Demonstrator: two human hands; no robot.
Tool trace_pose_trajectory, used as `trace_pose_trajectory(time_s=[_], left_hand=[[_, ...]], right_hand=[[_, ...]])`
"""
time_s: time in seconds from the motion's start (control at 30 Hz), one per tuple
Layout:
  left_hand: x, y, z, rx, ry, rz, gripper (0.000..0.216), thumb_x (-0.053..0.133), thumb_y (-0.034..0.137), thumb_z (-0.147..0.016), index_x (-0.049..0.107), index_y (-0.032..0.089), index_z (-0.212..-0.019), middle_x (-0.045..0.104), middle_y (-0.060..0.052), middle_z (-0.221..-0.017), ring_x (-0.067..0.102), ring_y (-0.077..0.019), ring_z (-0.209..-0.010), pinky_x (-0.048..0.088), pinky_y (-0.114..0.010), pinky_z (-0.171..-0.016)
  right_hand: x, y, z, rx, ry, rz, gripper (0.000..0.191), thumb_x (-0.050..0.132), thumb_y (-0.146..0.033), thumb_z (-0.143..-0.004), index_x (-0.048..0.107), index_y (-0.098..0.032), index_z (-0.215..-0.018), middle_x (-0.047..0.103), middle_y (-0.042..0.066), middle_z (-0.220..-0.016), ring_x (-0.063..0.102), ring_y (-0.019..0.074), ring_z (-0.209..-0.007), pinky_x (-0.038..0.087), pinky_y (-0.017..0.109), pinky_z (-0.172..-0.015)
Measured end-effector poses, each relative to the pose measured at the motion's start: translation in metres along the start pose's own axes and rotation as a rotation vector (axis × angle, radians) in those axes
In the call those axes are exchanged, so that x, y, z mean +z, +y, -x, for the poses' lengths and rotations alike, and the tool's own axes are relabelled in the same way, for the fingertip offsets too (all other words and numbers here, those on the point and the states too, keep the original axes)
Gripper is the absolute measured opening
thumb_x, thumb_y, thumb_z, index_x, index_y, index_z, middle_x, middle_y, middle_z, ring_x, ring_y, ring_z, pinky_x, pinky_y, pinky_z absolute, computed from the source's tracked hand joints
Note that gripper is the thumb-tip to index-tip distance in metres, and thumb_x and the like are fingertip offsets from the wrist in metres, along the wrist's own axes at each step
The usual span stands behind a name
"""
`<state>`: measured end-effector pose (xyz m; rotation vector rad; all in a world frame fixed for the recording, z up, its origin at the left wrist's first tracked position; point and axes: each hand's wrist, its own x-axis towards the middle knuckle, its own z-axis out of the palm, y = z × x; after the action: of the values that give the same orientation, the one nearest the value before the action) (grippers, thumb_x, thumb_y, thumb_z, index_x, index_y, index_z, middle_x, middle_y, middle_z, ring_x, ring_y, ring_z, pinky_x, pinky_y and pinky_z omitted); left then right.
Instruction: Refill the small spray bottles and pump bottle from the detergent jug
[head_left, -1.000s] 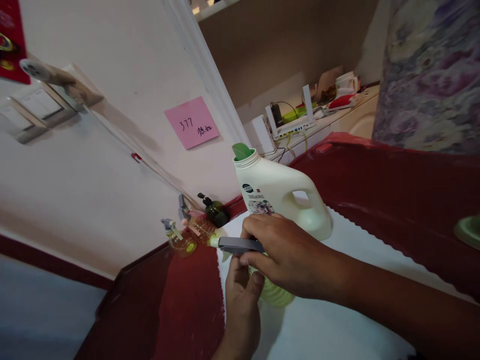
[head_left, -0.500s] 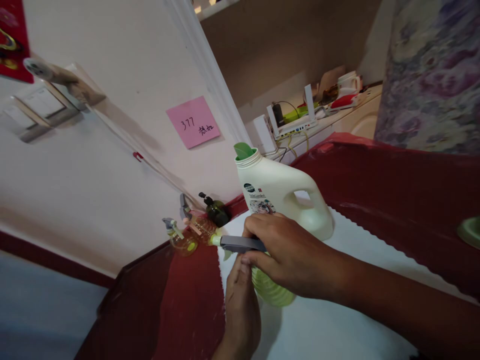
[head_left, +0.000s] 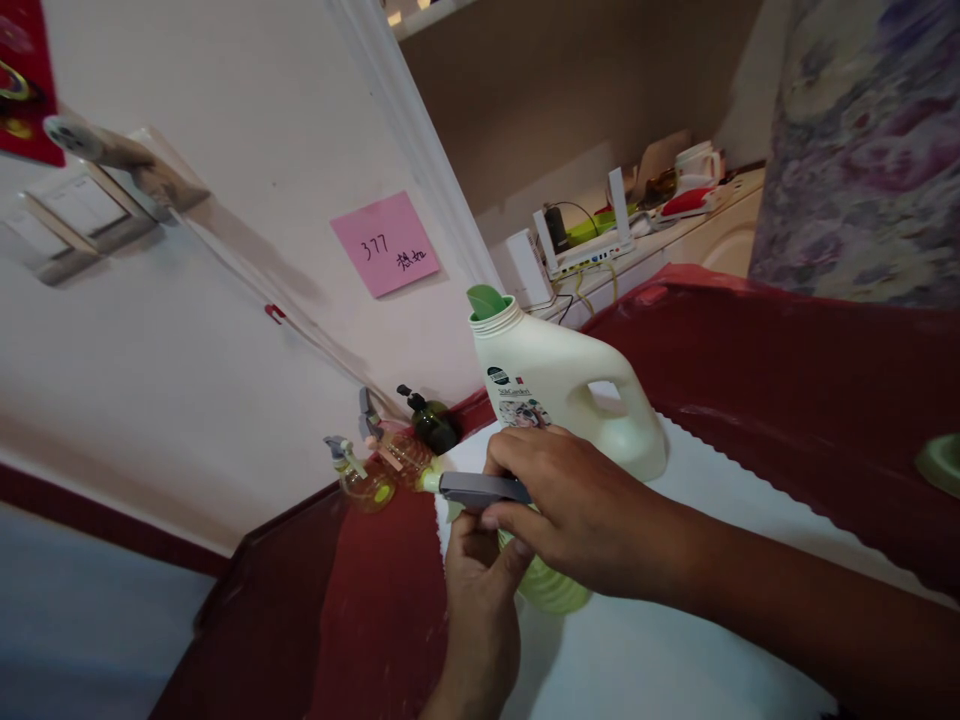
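One spray bottle [head_left: 551, 588], nozzle [head_left: 429, 481] pointing left

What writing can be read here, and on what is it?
"377": on the pink square paper note stuck to the wall; the two handwritten characters under it are unclear.
Label on the white plastic jug with a green spout: print too blurred to read.
Gold marks on the red poster, top left: cropped, unreadable.

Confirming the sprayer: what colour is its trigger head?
Grey trigger head, green spray bottle; head view.
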<state>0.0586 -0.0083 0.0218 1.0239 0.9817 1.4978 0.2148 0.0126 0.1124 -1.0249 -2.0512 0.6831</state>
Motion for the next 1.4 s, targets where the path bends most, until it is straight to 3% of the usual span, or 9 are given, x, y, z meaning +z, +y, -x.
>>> trace_pose_trajectory(time_s=[0.1, 0.27, 0.5, 0.63, 0.83, 1.17, 1.27, 1.4], left_hand=[[-0.001, 0.000, 0.001, -0.002, -0.037, 0.008, 0.029, 0.089, 0.031, -0.073, 0.067, 0.021, -0.088, 0.072, -0.004, -0.093, 0.064, -0.0282, -0.119, 0.050, -0.044, -0.105], [-0.004, 0.003, 0.004, -0.024, -0.119, 0.005, 0.024, 0.078, 0.037, -0.086, 0.072, 0.022, -0.103, 0.073, -0.008, -0.112, 0.064, -0.0278, -0.119, 0.050, -0.040, -0.103], [-0.003, 0.001, 0.002, 0.020, -0.062, 0.016, 0.028, 0.087, 0.038, -0.074, 0.072, 0.022, -0.092, 0.074, -0.007, -0.107, 0.063, -0.0306, -0.123, 0.049, -0.044, -0.106], [-0.003, 0.000, 0.004, -0.012, -0.056, 0.019, 0.024, 0.083, 0.040, -0.080, 0.072, 0.023, -0.092, 0.074, -0.006, -0.105, 0.063, -0.0289, -0.123, 0.048, -0.042, -0.106], [-0.003, 0.000, 0.004, -0.006, -0.104, 0.009, 0.023, 0.076, 0.040, -0.088, 0.073, 0.026, -0.106, 0.073, -0.005, -0.114, 0.062, -0.0258, -0.122, 0.047, -0.037, -0.104], [-0.009, -0.005, 0.001, 0.031, -0.171, -0.063, 0.040, 0.069, 0.043, -0.092, 0.069, 0.019, -0.124, 0.069, -0.011, -0.123, 0.063, -0.0282, -0.113, 0.049, -0.037, -0.096], [-0.009, -0.005, 0.000, 0.044, -0.192, -0.065, 0.042, 0.071, 0.046, -0.089, 0.071, 0.019, -0.122, 0.072, -0.011, -0.116, 0.064, -0.0279, -0.106, 0.049, -0.036, -0.091], [-0.006, -0.005, 0.000, 0.049, -0.140, 0.017, 0.041, 0.062, 0.047, -0.095, 0.072, 0.018, -0.121, 0.071, -0.011, -0.123, 0.062, -0.0286, -0.113, 0.047, -0.037, -0.096]], right_hand=[[-0.001, 0.000, 0.000, 0.004, -0.008, 0.007, 0.018, 0.071, -0.013, -0.086, 0.054, -0.017, -0.083, 0.060, 0.000, -0.090, 0.049, 0.0161, -0.083, 0.031, 0.032, -0.076], [-0.002, 0.001, 0.001, -0.004, -0.004, 0.012, 0.018, 0.069, -0.011, -0.087, 0.052, -0.017, -0.083, 0.059, 0.000, -0.090, 0.048, 0.0158, -0.083, 0.030, 0.031, -0.075], [0.000, 0.000, 0.000, -0.023, -0.003, 0.018, 0.014, 0.067, -0.012, -0.087, 0.054, -0.016, -0.083, 0.059, 0.000, -0.089, 0.049, 0.0159, -0.083, 0.031, 0.031, -0.075], [-0.001, -0.001, 0.001, -0.016, -0.005, 0.015, 0.014, 0.068, -0.012, -0.087, 0.054, -0.016, -0.085, 0.060, 0.001, -0.091, 0.049, 0.0159, -0.083, 0.031, 0.031, -0.075], [0.000, 0.000, 0.001, -0.006, 0.008, 0.013, 0.017, 0.069, -0.011, -0.086, 0.053, -0.017, -0.083, 0.059, 0.001, -0.090, 0.049, 0.0163, -0.083, 0.031, 0.031, -0.075], [-0.005, 0.008, 0.004, -0.079, 0.009, -0.107, 0.011, 0.072, -0.018, -0.087, 0.063, -0.020, -0.092, 0.066, -0.002, -0.095, 0.058, 0.0171, -0.093, 0.038, 0.031, -0.081], [-0.008, 0.013, 0.013, -0.059, -0.022, -0.198, 0.042, 0.082, -0.026, -0.079, 0.064, -0.026, -0.117, 0.066, 0.000, -0.122, 0.058, 0.0222, -0.114, 0.043, 0.036, -0.094], [0.006, 0.030, 0.032, 0.138, -0.021, -0.284, 0.091, 0.087, -0.028, -0.068, 0.043, -0.028, -0.148, 0.047, 0.006, -0.152, 0.043, 0.0289, -0.139, 0.036, 0.048, -0.114]])
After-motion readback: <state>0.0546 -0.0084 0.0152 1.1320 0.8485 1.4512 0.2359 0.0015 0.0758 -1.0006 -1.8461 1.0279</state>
